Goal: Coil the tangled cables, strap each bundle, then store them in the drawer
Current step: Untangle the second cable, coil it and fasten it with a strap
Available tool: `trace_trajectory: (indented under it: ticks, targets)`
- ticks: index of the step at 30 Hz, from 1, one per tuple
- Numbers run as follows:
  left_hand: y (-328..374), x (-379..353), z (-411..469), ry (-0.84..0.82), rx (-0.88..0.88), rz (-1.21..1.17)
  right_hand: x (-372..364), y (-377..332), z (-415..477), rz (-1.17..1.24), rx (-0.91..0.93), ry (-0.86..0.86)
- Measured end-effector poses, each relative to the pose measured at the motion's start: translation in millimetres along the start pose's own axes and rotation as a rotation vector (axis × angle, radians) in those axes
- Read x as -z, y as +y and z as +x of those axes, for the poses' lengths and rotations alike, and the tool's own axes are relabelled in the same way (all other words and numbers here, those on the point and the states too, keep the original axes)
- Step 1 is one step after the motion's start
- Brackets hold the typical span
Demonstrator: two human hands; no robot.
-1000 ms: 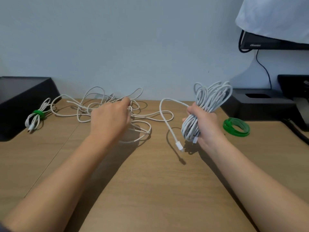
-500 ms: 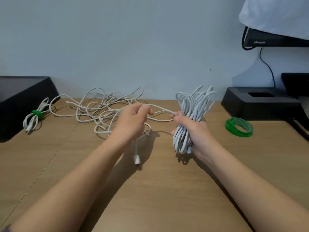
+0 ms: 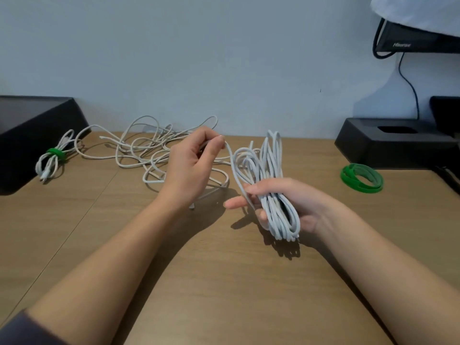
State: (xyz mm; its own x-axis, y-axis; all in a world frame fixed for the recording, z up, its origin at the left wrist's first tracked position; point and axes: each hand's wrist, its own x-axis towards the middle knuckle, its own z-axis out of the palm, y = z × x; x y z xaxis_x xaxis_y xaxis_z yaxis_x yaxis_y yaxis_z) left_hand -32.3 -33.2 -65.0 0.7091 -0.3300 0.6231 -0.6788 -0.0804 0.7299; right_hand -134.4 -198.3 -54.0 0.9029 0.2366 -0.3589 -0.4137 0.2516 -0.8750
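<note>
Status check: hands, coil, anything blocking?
Right hand grips white coil, not yet strapped. Left hand pinches its loose end. Tangled cable lies behind the hands; green strap roll right of coil, path to it open.

Person's bare left hand (image 3: 189, 168) and bare right hand (image 3: 286, 202) logged. Left forearm (image 3: 119, 247) was uncovered from wrist to sleeve hem. Right forearm (image 3: 378, 247) was uncovered from wrist to frame edge. Dark grey matte fabric sleeve (image 3: 22, 329) showed at lower-left corner, on left arm only; hem looked plain, unmarked.
</note>
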Motion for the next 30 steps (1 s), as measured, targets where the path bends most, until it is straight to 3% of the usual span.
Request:
trace_trajectory:
  ticks: [8, 14, 18, 22, 25, 30]
  targets:
    - [14, -6, -2, -0.001, -0.093, -0.011, -8, 8, 6, -0.179, -0.002, 0.057]
    - [7, -7, -1, -0.063, 0.054, -0.093, -3, 8, 4, -0.158, 0.050, -0.072]
    - [2, -3, -3, -0.120, 0.069, -0.060, 5, 7, 4, -0.079, 0.100, 0.028]
    - [6, -4, -4, -0.139, 0.200, -0.269, 5, 8, 5, -0.068, 0.119, 0.113]
    - [8, -2, -1, -0.083, 0.226, -0.335, 2, 7, 4, -0.029, 0.171, 0.209]
    - [1, 11, 8, 0.126, 0.430, -0.490, 8, 5, 7, 0.321, 0.435, 0.328]
